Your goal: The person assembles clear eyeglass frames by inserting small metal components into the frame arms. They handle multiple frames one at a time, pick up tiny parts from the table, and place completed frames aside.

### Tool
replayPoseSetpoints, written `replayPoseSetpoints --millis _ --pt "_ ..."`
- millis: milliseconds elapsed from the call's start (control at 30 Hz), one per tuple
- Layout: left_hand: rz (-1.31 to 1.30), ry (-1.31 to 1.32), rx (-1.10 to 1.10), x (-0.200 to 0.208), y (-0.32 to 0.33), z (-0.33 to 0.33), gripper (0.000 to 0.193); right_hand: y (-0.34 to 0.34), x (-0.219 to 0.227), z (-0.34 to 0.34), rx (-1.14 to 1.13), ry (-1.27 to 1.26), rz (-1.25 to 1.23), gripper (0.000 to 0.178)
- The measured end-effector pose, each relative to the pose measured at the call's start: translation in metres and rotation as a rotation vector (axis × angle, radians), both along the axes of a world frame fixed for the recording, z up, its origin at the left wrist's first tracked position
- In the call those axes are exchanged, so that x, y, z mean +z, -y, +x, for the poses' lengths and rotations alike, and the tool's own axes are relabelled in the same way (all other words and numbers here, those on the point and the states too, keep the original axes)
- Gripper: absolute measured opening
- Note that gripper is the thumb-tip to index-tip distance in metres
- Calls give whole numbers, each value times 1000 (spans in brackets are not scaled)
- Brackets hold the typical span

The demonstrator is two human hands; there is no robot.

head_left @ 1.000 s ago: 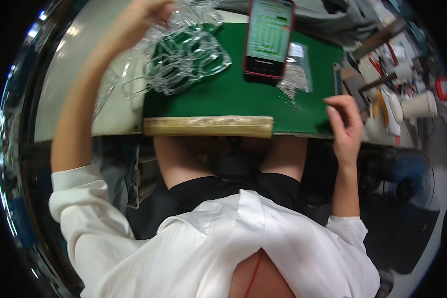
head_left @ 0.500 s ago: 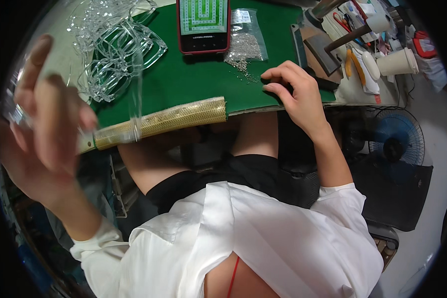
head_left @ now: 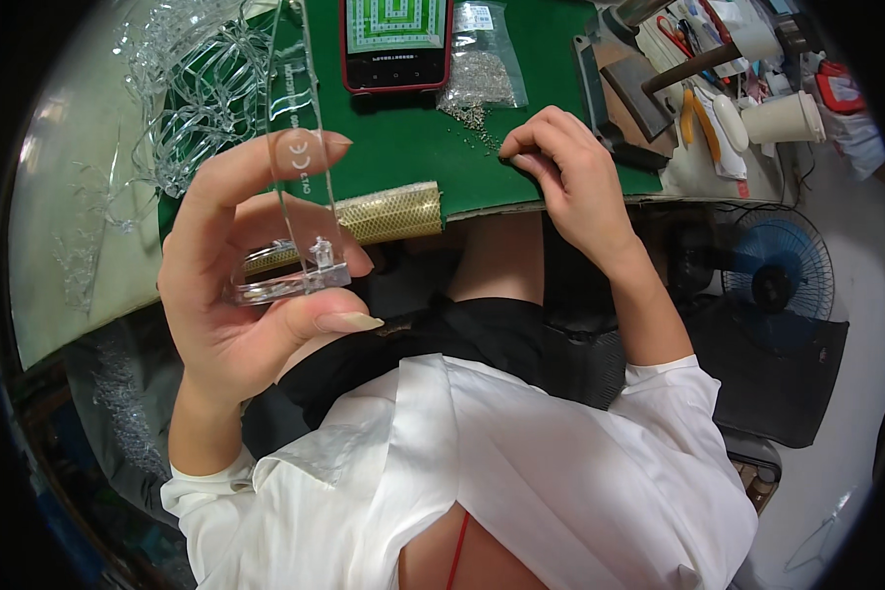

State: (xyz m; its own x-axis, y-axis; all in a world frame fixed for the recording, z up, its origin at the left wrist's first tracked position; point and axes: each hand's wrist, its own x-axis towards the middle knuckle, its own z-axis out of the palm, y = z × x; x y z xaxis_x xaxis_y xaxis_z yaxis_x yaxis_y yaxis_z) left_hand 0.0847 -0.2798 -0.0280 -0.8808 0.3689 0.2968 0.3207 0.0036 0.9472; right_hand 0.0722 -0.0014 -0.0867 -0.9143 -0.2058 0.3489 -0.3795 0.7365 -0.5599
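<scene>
My left hand [head_left: 236, 265] is closed around a pair of clear plastic safety glasses [head_left: 300, 187], held up over the near edge of the table. One temple arm with printing on it points away from me, and its hinge end lies near my thumb. Part of the glasses is hidden behind my fingers. Over the green mat [head_left: 383, 147], my right hand [head_left: 570, 182] pinches thumb and forefinger together beside a scatter of tiny metal pieces, perhaps screws [head_left: 480, 123]. Whatever sits between those fingertips is too small to make out.
Clear glasses frames [head_left: 202, 108] are heaped at the left. A red-cased phone [head_left: 395, 74] and a plastic bag of tiny metal pieces [head_left: 482, 74] lie at the back. A metal press [head_left: 639, 103], pliers [head_left: 703, 128] and a white cup [head_left: 782, 123] stand right; below is a fan [head_left: 772, 275].
My left hand has swung rightward from the far left and now shows the clear glasses plainly. My right hand has shifted slightly left, its parted fingertips now pinched together at the tiny metal pieces.
</scene>
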Motion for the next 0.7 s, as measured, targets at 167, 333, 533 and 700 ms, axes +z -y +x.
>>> replayPoseSetpoints --millis 167,333,533,700 --pt "1 -12 0 -1 1 -1 77 -3 2 -2 6 47 -34 9" --pt "-18 -90 -34 -4 -2 -3 70 -2 2 -3 16 35 -4 6" --pt "-35 -81 -75 -4 -7 -6 71 11 6 -7 -123 71 57 13" --pt "-16 -90 -98 -5 -9 -8 72 14 5 -8 -136 53 102 13"
